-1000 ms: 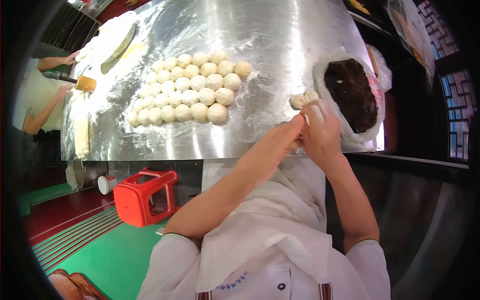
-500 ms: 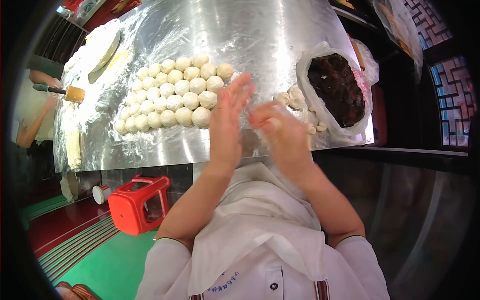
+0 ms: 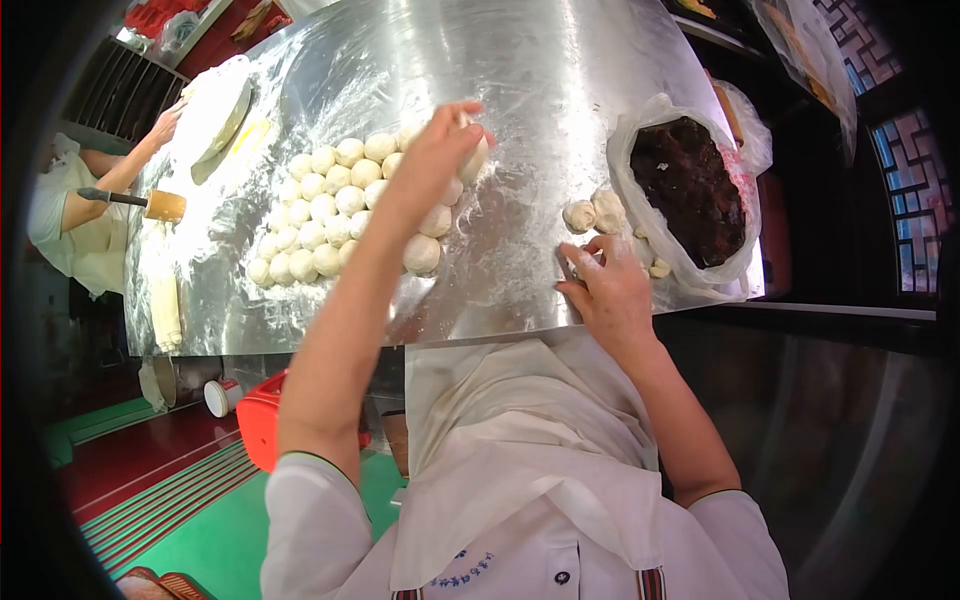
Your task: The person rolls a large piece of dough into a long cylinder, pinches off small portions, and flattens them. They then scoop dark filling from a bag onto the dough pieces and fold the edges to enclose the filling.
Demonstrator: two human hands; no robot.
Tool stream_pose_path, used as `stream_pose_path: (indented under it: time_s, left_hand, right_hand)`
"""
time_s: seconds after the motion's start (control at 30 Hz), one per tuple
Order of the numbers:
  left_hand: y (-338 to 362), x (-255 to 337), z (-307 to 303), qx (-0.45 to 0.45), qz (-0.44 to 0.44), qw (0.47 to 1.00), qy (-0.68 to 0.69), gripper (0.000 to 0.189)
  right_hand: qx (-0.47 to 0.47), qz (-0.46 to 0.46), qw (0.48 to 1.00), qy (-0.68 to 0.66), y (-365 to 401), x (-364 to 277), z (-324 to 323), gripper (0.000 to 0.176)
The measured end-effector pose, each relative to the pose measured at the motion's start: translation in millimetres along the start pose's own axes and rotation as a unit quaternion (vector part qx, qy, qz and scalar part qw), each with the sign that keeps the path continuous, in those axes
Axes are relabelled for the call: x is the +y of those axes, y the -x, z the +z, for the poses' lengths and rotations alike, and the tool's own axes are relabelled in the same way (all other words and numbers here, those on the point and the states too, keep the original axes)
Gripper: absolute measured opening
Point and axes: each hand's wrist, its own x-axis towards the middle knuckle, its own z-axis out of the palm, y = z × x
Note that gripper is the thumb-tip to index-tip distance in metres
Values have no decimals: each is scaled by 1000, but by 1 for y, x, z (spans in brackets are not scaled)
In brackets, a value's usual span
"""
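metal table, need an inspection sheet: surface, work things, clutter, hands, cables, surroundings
Surface: metal table, white powder on the left part
Things: dough balls in rows; two dough lumps beside a plastic bag with dark paste
Clutter: tan-headed tool, left edge
Hands: left hand at the rows' right end, grip unclear; right hand near the lumps, fingers apart
Cables: nothing seen
Surroundings: red stool, partly hidden; another person, far left
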Motion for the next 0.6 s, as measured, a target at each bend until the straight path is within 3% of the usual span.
stream_pose_path:
  time_s: [0.07, 0.17, 0.2, 0.23, 0.3, 0.33, 0.37, 0.43, 0.47, 0.53, 0.6]
  left_hand:
    - [-49, -16, -30, 22, 54, 978, -202, 63]
    - [-75, -9, -34, 71, 31, 953, -293, 65]
    - [-87, -9, -42, -39, -15, 931, -363, 57]
    - [-91, -7, -38, -47, -10, 931, -361, 57]
    - [-96, -6, -26, -170, -85, 790, -583, 59]
    - [-85, -13, -18, -83, 40, 751, -653, 41]
    - [-79, -20, -7, -89, 42, 752, -652, 41]
    - [-65, -15, 25, 36, 335, 760, -556, 38]
    - [-56, -8, 38, -49, 328, 795, -508, 36]
    - [-38, -7, 78, -184, 227, 889, -354, 37]
    - [-30, -18, 108, -181, 251, 889, -337, 37]
  right_hand:
    - [3, 7, 1000, -24, 6, 16, 14, 26]
    - [31, 11, 997, -66, 6, 27, 32, 22]
    - [59, 12, 995, -81, 6, 29, 34, 21]
    - [61, 19, 995, -75, 9, 32, 34, 21]
    - [94, 1, 990, -103, 12, 32, 35, 21]
    - [110, -8, 990, -88, 10, 27, 32, 19]
    - [109, -1, 990, -86, 12, 26, 32, 19]
    - [120, -31, 989, -75, 10, 27, 31, 19]
    - [121, -30, 989, -73, 9, 27, 30, 19]
    - [125, -38, 988, -80, 10, 27, 29, 19]
    - [125, -41, 988, -79, 12, 27, 29, 18]
